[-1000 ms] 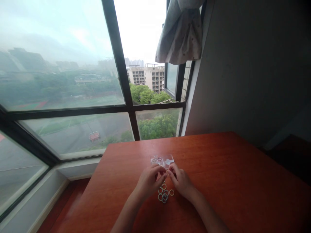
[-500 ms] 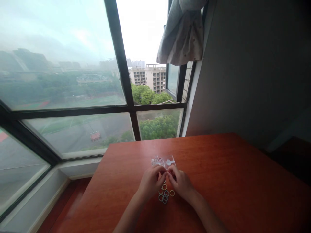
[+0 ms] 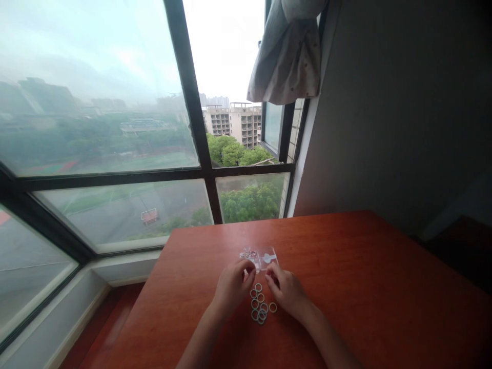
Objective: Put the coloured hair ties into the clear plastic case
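The fingers (image 3: 248, 267) of the left hand (image 3: 231, 288) are curled in, their tips at the near left corner of a clear packet (image 3: 265, 254). The fingers (image 3: 270, 270) of the right hand (image 3: 287, 291) are bent the same way and reach the packet's near right edge. The two sets of fingertips stand apart, with bare wood between them. Whether either hand pinches anything is too small to tell.

A wide window (image 3: 115, 128) in a dark frame fills the left and middle of the view. A grey wall (image 3: 403, 102) fills the right. A red-brown wooden table (image 3: 365, 266) stands in the corner against both, and a pale curtain (image 3: 288, 51) hangs bunched at the top of the window beside the wall.

Both hands rest low on the table, with the forearms coming in from the bottom edge. The packet lies flat just beyond the fingertips. Its left part holds a small cluster of pale and pinkish bits, too fine to make out. Its right part shows one white shape.

A handful of small loose rings (image 3: 260, 306) lies on the wood between the two hands, nearer the person than the packet. Most are pale and one at the right is yellowish. Several overlap at the near end of the cluster. None of them is inside the packet.
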Motion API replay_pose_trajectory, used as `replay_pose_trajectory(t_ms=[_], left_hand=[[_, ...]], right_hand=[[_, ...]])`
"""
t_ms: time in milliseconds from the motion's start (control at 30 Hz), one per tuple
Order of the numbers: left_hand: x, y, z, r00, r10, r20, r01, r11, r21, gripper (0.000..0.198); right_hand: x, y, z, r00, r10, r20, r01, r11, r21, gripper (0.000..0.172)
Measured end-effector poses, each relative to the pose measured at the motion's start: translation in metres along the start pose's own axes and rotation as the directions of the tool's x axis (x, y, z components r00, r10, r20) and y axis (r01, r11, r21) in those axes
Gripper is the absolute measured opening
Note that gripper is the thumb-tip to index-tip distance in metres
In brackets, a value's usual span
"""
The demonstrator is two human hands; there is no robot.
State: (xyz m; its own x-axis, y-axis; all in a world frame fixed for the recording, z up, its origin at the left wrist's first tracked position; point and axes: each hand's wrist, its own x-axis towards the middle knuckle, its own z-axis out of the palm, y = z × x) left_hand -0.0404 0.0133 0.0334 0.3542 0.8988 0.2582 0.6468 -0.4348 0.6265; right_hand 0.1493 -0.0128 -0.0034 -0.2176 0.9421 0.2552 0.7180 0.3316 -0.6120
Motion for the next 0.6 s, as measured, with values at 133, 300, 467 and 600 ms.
replay_pose_trajectory(t_ms=[133, 300, 467, 600], left_hand=[[0.003, -0.016, -0.009, 0.997, -0.046, -0.065, 0.047, 0.999, 0.011, 0.015], [0.003, -0.029, -0.011, 0.993, -0.105, -0.061, 0.106, 0.994, 0.009, 0.017], [0.003, -0.032, -0.010, 0.989, -0.140, -0.040, 0.141, 0.990, 0.024, 0.017], [0.003, -0.031, -0.012, 0.985, -0.168, -0.037, 0.170, 0.984, 0.060, 0.018]], right_hand=[[-0.001, -0.003, -0.002, 0.998, 0.029, 0.057, -0.029, 1.000, 0.004, 0.011], [-0.003, -0.009, -0.002, 0.984, -0.009, 0.179, 0.005, 1.000, 0.023, 0.008], [-0.003, -0.007, -0.004, 0.973, 0.005, 0.229, 0.004, 0.999, -0.039, 0.007], [-0.001, -0.006, -0.008, 0.972, 0.031, 0.233, -0.012, 0.996, -0.085, 0.010]])
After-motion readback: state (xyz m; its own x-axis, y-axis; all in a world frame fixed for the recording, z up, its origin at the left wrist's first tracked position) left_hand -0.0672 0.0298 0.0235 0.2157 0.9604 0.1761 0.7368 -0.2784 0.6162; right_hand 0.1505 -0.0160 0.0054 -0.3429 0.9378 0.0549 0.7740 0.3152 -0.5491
